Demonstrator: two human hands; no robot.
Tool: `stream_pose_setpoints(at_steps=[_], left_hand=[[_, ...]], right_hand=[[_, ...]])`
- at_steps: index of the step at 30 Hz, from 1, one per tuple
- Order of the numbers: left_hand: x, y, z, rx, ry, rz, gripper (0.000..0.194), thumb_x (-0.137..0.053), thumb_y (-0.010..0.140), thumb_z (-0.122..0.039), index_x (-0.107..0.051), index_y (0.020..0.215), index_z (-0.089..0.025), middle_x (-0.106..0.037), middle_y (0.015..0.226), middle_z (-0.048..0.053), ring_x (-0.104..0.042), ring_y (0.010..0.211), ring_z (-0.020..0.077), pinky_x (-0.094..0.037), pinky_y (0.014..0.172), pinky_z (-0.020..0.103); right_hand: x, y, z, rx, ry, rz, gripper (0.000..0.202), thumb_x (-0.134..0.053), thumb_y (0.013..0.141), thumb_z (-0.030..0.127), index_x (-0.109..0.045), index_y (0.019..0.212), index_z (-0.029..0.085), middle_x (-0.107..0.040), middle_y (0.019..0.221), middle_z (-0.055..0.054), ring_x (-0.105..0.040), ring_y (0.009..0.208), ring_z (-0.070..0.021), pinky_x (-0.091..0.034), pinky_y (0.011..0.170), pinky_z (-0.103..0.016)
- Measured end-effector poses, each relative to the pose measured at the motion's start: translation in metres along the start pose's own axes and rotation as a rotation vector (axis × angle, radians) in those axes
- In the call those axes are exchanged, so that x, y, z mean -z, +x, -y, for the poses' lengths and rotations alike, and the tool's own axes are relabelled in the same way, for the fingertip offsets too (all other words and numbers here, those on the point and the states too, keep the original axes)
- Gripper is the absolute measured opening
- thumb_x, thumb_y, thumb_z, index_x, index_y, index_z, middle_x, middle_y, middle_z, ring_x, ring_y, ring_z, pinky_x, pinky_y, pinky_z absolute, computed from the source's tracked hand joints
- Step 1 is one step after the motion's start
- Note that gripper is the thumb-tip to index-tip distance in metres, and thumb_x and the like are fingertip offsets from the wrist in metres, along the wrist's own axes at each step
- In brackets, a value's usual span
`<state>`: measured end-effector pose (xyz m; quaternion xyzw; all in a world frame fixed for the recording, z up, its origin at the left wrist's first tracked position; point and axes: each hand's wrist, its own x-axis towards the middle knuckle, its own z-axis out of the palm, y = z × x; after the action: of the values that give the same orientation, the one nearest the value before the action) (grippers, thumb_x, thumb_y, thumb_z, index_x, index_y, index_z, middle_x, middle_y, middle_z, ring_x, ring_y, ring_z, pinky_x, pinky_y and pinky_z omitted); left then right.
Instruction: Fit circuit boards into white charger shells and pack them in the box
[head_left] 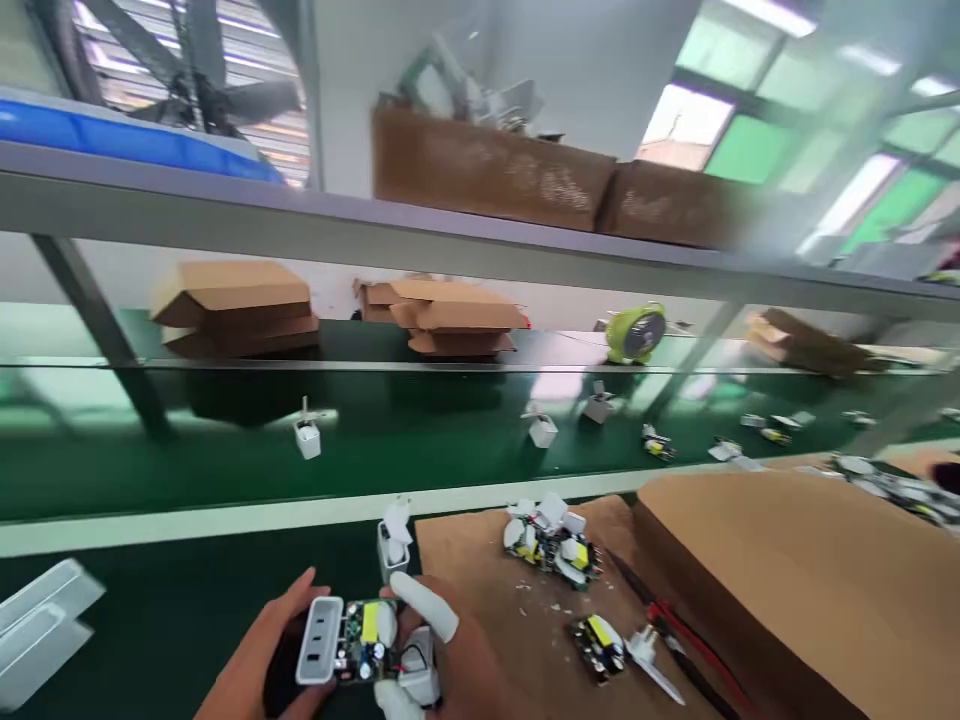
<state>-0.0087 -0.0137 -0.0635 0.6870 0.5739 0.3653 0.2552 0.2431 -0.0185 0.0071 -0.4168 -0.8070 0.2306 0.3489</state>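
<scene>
Green belt [225, 470] runs across the workstation in front of the person, and at the bottom edge both hands meet over a small charger assembly [349, 640]: a white port block with three slots joined to a circuit board carrying a yellow component. Left hand [259, 665] cups it from the left, thumb raised beside the white block and the fingers curled underneath, out of sight. Right hand [442, 655] closes on it from the right; white finger cots cover two fingertips, one lying over the board's upper edge and one tucked below, so the board is pinched between them. A white charger shell [420, 675] sits against the right palm, just under the board. Directly behind the hands a white plug housing [391, 545] stands upright at the edge of a brown cardboard sheet [480, 570]. On that sheet lies a small heap of boards and white parts [551, 545], and nearer, a single board [596, 645] beside a white pronged piece, with red and black wires [675, 625] running along a raised cardboard box [795, 570] to the right. Farther out on the belt, scattered white chargers [307, 437] stand well apart. Folded cartons [232, 305] and a lime-green fan [636, 333] sit on the far side, beneath a grey shelf [375, 235] loaded with brown boxes.
</scene>
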Motion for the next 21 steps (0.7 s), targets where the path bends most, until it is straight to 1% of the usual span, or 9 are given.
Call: stream_pose_setpoints(at_steps=[1, 2, 4, 6, 8, 12, 18, 21], left_hand=[[0.005, -0.004, 0.002, -0.028, -0.009, 0.003, 0.070, -0.075, 0.093, -0.031, -0.044, 0.155, -0.041, -0.071, 0.136, 0.004, -0.071, 0.122, 0.0319, -0.064, 0.100, 0.046], [0.007, -0.004, 0.002, -0.092, -0.039, 0.023, 0.075, -0.072, 0.094, -0.027, -0.038, 0.159, -0.040, -0.069, 0.141, 0.005, -0.070, 0.125, 0.0317, -0.062, 0.104, 0.045], [0.008, -0.001, 0.000, -0.216, -0.078, 0.042, 0.080, -0.067, 0.095, -0.022, -0.029, 0.163, -0.039, -0.065, 0.146, 0.008, -0.067, 0.130, 0.0304, -0.059, 0.108, 0.045], [0.009, 0.004, -0.003, -0.290, -0.085, 0.044, 0.080, -0.065, 0.096, -0.019, -0.027, 0.163, -0.038, -0.063, 0.148, 0.009, -0.064, 0.133, 0.0294, -0.057, 0.111, 0.046], [0.009, 0.006, -0.006, -0.313, -0.080, 0.054, 0.079, -0.064, 0.096, -0.017, -0.027, 0.163, -0.037, -0.062, 0.149, 0.010, -0.062, 0.135, 0.0293, -0.056, 0.112, 0.047], [0.011, 0.005, -0.005, -0.315, -0.069, 0.089, 0.082, -0.062, 0.097, -0.014, -0.022, 0.164, -0.036, -0.060, 0.151, 0.010, -0.057, 0.138, 0.0299, -0.054, 0.114, 0.050], [0.008, 0.004, 0.000, -0.338, -0.039, 0.092, 0.085, -0.057, 0.095, -0.005, -0.019, 0.165, -0.034, -0.058, 0.151, 0.012, -0.052, 0.141, 0.0324, -0.051, 0.116, 0.054], [0.008, 0.004, 0.000, -0.330, -0.017, 0.110, 0.086, -0.057, 0.095, -0.005, -0.017, 0.165, -0.035, -0.055, 0.155, 0.012, -0.050, 0.142, 0.0338, -0.050, 0.116, 0.056]], right_hand=[[-0.006, -0.001, -0.007, 0.051, 0.005, -0.052, 0.081, -0.068, 0.081, 0.018, -0.039, 0.155, 0.033, -0.074, 0.116, -0.006, -0.073, 0.079, -0.0193, -0.063, 0.071, -0.029], [-0.012, -0.002, -0.014, 0.113, -0.010, -0.102, 0.085, -0.065, 0.080, 0.017, -0.035, 0.158, 0.032, -0.072, 0.123, -0.008, -0.075, 0.082, -0.0202, -0.064, 0.073, -0.030], [-0.019, -0.003, -0.024, 0.222, -0.084, -0.176, 0.085, -0.060, 0.080, 0.015, -0.032, 0.160, 0.029, -0.070, 0.130, -0.013, -0.077, 0.094, -0.0242, -0.065, 0.081, -0.034], [-0.022, -0.001, -0.028, 0.289, -0.154, -0.192, 0.082, -0.057, 0.082, 0.015, -0.033, 0.160, 0.026, -0.070, 0.130, -0.015, -0.075, 0.107, -0.0275, -0.064, 0.089, -0.037], [-0.024, 0.001, -0.027, 0.309, -0.179, -0.182, 0.080, -0.055, 0.083, 0.013, -0.033, 0.160, 0.024, -0.071, 0.129, -0.015, -0.075, 0.109, -0.0275, -0.064, 0.090, -0.037], [-0.026, 0.003, -0.021, 0.296, -0.198, -0.165, 0.081, -0.053, 0.082, 0.012, -0.033, 0.159, 0.025, -0.072, 0.126, -0.014, -0.076, 0.099, -0.0263, -0.065, 0.082, -0.035], [-0.034, 0.001, -0.027, 0.291, -0.251, -0.168, 0.088, -0.052, 0.078, 0.011, -0.030, 0.162, 0.022, -0.072, 0.126, -0.015, -0.076, 0.092, -0.0283, -0.065, 0.077, -0.038], [-0.035, 0.001, -0.028, 0.301, -0.250, -0.160, 0.089, -0.053, 0.076, 0.012, -0.030, 0.161, 0.022, -0.072, 0.127, -0.015, -0.076, 0.091, -0.0293, -0.065, 0.076, -0.039]])
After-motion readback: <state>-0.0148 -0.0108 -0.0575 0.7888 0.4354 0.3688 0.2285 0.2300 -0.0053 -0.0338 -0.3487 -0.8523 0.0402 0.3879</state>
